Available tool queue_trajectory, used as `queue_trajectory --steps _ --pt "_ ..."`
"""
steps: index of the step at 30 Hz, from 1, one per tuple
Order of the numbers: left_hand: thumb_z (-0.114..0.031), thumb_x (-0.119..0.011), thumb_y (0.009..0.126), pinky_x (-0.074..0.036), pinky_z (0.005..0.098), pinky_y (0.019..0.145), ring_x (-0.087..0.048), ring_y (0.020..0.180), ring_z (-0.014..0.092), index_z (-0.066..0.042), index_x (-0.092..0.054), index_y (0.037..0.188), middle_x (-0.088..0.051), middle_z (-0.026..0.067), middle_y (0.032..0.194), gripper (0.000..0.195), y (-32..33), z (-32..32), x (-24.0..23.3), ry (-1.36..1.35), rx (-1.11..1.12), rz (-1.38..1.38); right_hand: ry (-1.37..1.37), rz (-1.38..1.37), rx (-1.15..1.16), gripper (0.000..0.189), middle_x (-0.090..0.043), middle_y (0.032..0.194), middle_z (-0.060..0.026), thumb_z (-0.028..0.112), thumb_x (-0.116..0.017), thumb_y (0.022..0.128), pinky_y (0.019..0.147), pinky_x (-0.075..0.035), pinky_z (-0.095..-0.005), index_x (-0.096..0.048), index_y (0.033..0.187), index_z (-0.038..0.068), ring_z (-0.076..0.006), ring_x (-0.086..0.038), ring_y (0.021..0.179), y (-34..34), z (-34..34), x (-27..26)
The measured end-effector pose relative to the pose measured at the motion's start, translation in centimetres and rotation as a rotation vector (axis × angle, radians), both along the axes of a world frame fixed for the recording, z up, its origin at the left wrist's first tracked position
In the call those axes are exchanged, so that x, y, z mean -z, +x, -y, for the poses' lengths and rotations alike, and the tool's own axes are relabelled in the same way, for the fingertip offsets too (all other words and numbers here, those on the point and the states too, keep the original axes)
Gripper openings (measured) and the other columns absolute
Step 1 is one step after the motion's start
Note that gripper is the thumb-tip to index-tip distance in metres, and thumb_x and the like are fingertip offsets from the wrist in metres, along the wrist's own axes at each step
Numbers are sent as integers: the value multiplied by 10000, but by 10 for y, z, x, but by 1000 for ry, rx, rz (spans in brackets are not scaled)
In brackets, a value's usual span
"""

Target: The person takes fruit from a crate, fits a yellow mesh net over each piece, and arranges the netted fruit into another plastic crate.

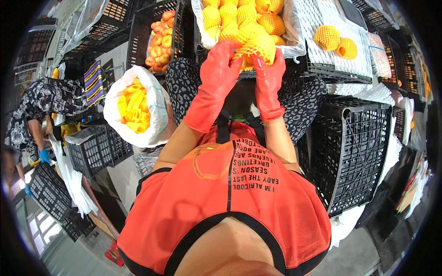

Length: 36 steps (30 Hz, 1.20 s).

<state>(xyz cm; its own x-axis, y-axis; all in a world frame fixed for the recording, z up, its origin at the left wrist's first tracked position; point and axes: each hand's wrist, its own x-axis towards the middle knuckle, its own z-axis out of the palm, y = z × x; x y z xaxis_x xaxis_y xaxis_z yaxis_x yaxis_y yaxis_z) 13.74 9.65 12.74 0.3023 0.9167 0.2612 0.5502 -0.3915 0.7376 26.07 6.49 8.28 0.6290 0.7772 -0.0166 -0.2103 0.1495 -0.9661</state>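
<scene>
My left hand, in a long red rubber glove, grips one side of a yellow foam fruit net. My right hand, gloved the same way, has its thumb at the net's near opening. Whether a fruit sits inside this net is hard to tell. Both hands are over the near edge of a crate lined with white plastic. Rows of fruit in yellow foam nets fill that crate.
On my left stand a white woven sack of yellow foam nets and a black crate of reddish-yellow fruit. Two netted fruits lie on white foam padding to the right. A blue-gloved person bends at far left.
</scene>
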Motion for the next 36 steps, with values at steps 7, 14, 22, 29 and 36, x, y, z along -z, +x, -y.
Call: queue_trajectory --steps 7,14,22,29,36 --pt "-39 -657 869 -538 326 826 -627 975 238 30 -580 1106 -627 133 1053 259 -2 0 5 -687 98 931 250 -39 46 526 -567 1170 -105 46 -731 834 915 -473 -294 -470 1288 -8 -156 -560 1045 -5 0 -11" --pt "-155 -629 945 -516 272 800 -636 934 140 -10 -558 1125 -644 67 1031 242 9 2 -15 -742 67 1178 215 -155 45 538 -585 1127 -120 39 -748 811 864 -501 -293 -456 1262 27 -174 -589 994 -12 1 -12" --pt "-89 -736 850 -531 268 768 -658 871 93 -17 -646 1027 -707 54 937 212 -1 2 -10 -47 52 47 65 -74 -56 406 -633 1068 -98 30 -723 807 817 -519 -274 -550 1172 -19 -147 -613 946 11 15 -14" --pt "0 -680 874 -521 236 697 -648 779 115 19 -666 991 -711 59 873 120 -21 -41 21 -379 50 881 53 -430 -74 223 -673 943 -105 197 -618 961 675 -503 -298 -649 1043 -8 -158 -624 757 37 12 -3" --pt "-142 -703 898 -457 246 682 -540 784 65 -19 -651 966 -625 -25 856 149 64 -112 66 -365 -50 938 221 48 -61 460 -582 1163 -85 259 -689 913 937 -438 -327 -535 1247 -18 -195 -546 1054 11 -101 4"
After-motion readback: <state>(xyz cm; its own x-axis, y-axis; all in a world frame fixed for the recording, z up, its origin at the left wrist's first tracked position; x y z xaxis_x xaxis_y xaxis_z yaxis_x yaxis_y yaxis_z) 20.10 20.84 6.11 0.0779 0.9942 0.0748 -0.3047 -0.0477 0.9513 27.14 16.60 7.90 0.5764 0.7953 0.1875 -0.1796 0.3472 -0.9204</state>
